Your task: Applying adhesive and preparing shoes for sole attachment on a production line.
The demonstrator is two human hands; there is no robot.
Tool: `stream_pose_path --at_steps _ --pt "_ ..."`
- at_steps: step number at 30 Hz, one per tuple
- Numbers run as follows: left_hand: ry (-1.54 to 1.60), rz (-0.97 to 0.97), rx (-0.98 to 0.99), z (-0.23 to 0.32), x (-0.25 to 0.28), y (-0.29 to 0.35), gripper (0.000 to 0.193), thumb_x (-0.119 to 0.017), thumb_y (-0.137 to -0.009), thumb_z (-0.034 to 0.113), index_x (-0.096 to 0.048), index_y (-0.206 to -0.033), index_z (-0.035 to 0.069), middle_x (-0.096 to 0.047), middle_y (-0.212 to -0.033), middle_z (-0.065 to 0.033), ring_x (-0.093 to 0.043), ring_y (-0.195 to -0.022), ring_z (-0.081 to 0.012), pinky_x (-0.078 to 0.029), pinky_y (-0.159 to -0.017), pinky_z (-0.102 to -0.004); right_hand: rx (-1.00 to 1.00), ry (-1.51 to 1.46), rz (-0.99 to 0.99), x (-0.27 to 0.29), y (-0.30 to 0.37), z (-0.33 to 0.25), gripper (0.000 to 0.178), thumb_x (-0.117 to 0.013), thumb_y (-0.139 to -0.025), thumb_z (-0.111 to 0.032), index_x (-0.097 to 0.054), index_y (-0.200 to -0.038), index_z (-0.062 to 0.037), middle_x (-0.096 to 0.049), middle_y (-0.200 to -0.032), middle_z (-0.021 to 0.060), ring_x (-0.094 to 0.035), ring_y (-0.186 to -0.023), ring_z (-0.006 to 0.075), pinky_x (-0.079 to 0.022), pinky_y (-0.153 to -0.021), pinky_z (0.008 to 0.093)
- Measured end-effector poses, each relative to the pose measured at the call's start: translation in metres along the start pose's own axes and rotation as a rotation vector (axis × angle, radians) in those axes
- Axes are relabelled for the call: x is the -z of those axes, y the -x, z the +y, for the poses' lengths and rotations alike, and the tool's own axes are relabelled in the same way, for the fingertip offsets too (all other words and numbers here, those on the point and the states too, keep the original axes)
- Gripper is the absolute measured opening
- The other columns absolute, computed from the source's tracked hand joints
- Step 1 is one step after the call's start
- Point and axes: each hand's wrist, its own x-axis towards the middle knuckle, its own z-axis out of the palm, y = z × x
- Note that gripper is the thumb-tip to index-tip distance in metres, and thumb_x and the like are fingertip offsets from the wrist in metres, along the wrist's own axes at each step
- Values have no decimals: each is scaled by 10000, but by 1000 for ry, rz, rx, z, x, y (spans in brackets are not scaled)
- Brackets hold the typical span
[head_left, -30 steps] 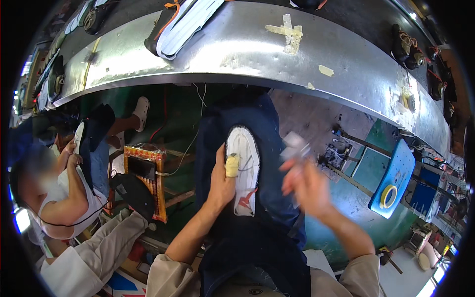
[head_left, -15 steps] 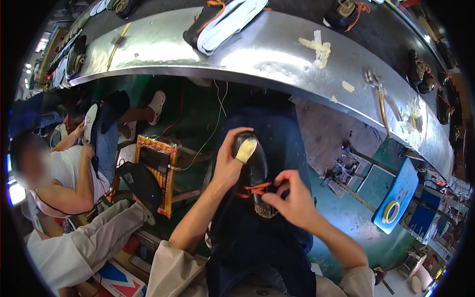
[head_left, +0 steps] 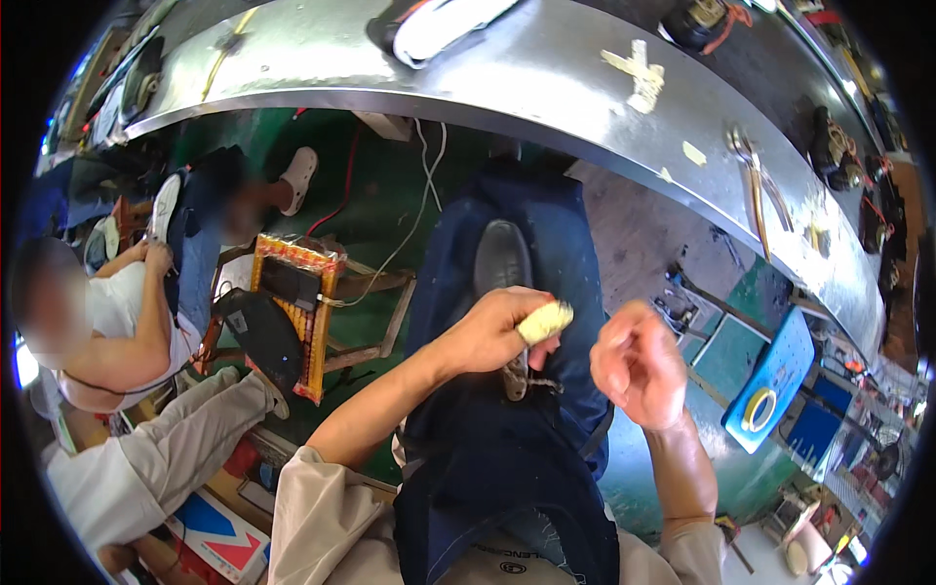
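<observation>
A black leather shoe [head_left: 501,261] lies lengthwise on the dark blue apron [head_left: 565,234] over my lap, toe pointing away. Across its middle my left hand [head_left: 487,333] is closed, with yellow tape [head_left: 546,322] wrapped round the thumb. That hand hides most of the orange-red lace around the shoe. The shoe's heel end [head_left: 517,382] shows below the hand. My right hand [head_left: 639,369] is raised to the right, apart from the shoe, its fingers curled in and slightly blurred; whatever they hold, if anything, is hidden.
A metal-topped bench [head_left: 546,68] curves across the front, bearing shoes, pincers [head_left: 756,190] and tape scraps. At the right stands a blue stool [head_left: 780,380] with a tape roll [head_left: 760,410]. To the left are a beaded seat [head_left: 304,336] and a seated person [head_left: 127,322] holding a shoe sole.
My left hand has slid from the toe back to the shoe's middle, over the lace. My right hand has left the shoe and moved up to the right.
</observation>
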Motion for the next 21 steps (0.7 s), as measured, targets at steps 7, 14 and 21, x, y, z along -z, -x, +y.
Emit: stream_pose_path --at_steps 7,14,21 --pt "662 455 278 22 30 4 262 -511 -1096 231 -629 -1118 -2 -731 -1000 -142 -702 -927 -233 -562 -912 -394 496 1846 -149 -46 -78 67 194 -682 -939 -228 -703 -863 -51 -626 -783 98 -688 -746 248 -542 -610 363" --pt "1022 439 239 -37 20 32 290 -467 -1098 234 -604 -1284 58 -648 -905 -22 -644 -828 -127 -514 -759 -268 446 1502 -697 -25 -81 38 240 -696 -930 -303 -683 -787 -112 -636 -743 63 -661 -702 277 -520 -585 405" --pt "-398 370 261 19 18 42 244 -670 -989 278 -594 -1113 81 -690 -991 -172 -702 -912 -379 -525 -757 -472 235 904 -530 -21 -24 32 174 -780 -930 -191 -705 -901 -36 -571 -785 72 -528 -634 194 -423 -594 321"
